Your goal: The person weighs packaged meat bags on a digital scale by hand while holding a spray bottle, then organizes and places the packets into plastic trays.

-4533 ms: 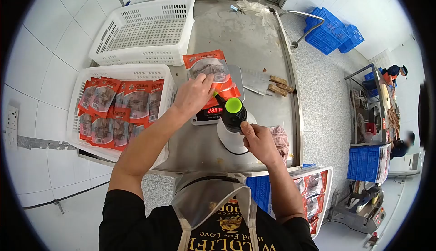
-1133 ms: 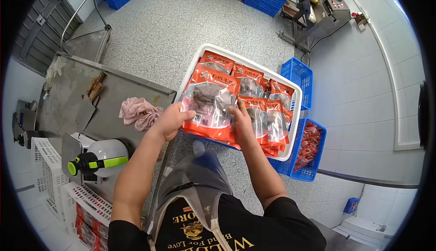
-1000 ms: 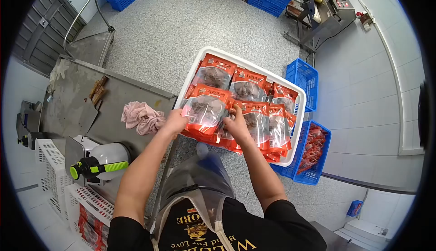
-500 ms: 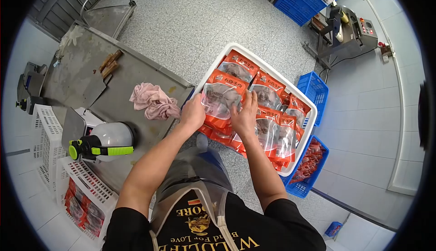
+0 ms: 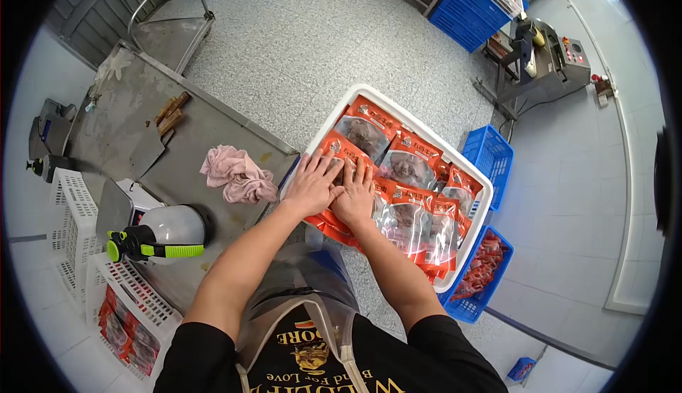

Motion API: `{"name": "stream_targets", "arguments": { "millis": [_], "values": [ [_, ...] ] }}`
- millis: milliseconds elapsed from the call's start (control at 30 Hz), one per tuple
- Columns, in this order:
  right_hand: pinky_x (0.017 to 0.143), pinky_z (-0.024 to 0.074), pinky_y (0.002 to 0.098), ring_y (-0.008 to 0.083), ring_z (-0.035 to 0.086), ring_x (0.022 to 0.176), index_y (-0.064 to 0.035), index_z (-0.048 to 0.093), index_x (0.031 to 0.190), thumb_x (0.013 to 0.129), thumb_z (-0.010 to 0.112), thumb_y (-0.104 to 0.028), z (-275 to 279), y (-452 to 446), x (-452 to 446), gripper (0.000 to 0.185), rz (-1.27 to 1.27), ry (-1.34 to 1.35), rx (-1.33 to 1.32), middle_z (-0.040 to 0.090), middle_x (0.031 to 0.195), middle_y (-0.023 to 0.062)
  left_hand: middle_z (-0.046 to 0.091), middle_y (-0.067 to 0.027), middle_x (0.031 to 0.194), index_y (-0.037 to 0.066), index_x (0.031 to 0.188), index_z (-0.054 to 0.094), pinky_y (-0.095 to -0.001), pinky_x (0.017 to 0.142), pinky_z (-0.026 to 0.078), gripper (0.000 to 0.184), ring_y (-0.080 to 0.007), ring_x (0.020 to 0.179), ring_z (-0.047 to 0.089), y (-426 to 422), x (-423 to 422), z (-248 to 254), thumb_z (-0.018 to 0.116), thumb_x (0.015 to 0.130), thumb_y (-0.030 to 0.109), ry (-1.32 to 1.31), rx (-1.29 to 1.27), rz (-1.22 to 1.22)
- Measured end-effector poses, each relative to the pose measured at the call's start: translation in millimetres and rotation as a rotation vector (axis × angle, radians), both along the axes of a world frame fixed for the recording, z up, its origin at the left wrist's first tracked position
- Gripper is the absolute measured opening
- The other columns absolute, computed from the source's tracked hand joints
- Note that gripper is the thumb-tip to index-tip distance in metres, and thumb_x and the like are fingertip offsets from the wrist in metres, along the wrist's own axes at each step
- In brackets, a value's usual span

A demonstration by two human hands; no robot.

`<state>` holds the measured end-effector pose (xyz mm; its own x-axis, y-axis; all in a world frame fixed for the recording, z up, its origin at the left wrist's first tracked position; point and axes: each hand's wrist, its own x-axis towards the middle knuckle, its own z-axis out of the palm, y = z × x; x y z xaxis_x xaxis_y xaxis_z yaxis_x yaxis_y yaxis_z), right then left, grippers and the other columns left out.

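Note:
Red and clear plastic packets of meat [image 5: 410,157] fill a white crate [image 5: 418,129] in front of me. My left hand [image 5: 312,185] lies flat on a packet at the crate's left side, fingers stretched out. Right beside it, my right hand [image 5: 354,195] rests on the same packet, its fingers also extended and the two hands touching near the thumbs. Most of that packet is covered by my hands. Nothing is gripped in either hand.
On the metal table [image 5: 234,119] to the left lie a pink cloth [image 5: 239,173], a cleaver [image 5: 150,155] and a big bottle [image 5: 172,231]. White baskets [image 5: 135,279] stand at lower left. Blue crates [image 5: 489,158] sit right of the white crate. A machine [image 5: 550,55] stands at upper right.
Both hands have moved from the sides of a packet onto its top, coming together and flattening out. The packet now lies lower, and the crate sits slightly lower in view.

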<state>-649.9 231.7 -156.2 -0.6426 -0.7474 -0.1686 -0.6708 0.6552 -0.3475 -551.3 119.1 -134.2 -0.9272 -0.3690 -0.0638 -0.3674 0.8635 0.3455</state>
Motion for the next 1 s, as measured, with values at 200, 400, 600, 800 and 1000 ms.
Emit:
{"name": "stream_targets", "arguments": {
  "millis": [200, 400, 600, 800, 1000],
  "values": [
    [0.12, 0.0178, 0.061, 0.0452, 0.013, 0.152, -0.0137, 0.025, 0.16, 0.095, 0.05, -0.044, -23, 3, -1, 0.076, 0.055, 0.059, 0.035, 0.013, 0.168, 0.0172, 0.021, -0.013, 0.167, 0.015, 0.159, 0.031, -0.051, 0.124, 0.009, 0.069, -0.0326, 0.154, 0.019, 4, 0, -14, 0.039, 0.101, 0.054, -0.083, -0.077, 0.007],
    [0.124, 0.0143, 0.0474, 0.038, 0.023, 0.15, -0.0048, 0.033, 0.156, 0.1, 0.038, -0.05, -42, 2, -14, 0.072, 0.386, 0.419, 0.125, 0.03, 0.162, 0.0173, 0.028, -0.0223, 0.162, 0.008, 0.153, 0.039, -0.0498, 0.124, 0.015, 0.075, -0.0363, 0.151, 0.024, 21, 37, -2, 0.06, 0.092, 0.047, 0.18, 0.169, 0.113],
    [0.116, 0.03, 0.0567, 0.0446, 0.03, 0.145, -0.0038, 0.038, 0.152, 0.097, 0.049, -0.066, -26, 6, -40, 0.084, -0.008, 0.383, -0.245, 0.033, 0.157, 0.0252, 0.055, -0.0186, 0.133, 0.001, 0.126, 0.058, -0.0452, 0.101, 0.048, 0.044, -0.036, 0.123, 0.056, 39, 243, 89, 0.07, 0.089, 0.019, 0.634, 0.269, 0.124],
    [0.112, 0.0385, 0.0541, 0.0424, 0.044, 0.136, 0.0021, 0.044, 0.144, 0.104, 0.053, -0.042, 79, -14, 70, 0.061, 0.393, 0.423, -0.744, 0.043, 0.149, 0.0244, 0.068, -0.0147, 0.112, 0.005, 0.115, 0.067, -0.0423, 0.084, 0.055, 0.029, -0.0351, 0.099, 0.066, 75, 584, 140, 0.07, 0.086, 0.009, 0.479, -0.201, 1.151],
    [0.101, 0.0513, 0.0477, 0.0359, 0.05, 0.131, -0.0031, 0.041, 0.144, 0.104, 0.054, -0.02, 112, -60, 197, 0.045, 0.663, 0.219, -0.797, 0.045, 0.147, 0.0201, 0.053, -0.0166, 0.14, 0.007, 0.14, 0.05, -0.0463, 0.093, 0.053, 0.061, -0.0365, 0.123, 0.056, 149, 827, 93, 0.068, 0.082, 0.01, -0.43, 0.147, 1.418]
  ]
}}
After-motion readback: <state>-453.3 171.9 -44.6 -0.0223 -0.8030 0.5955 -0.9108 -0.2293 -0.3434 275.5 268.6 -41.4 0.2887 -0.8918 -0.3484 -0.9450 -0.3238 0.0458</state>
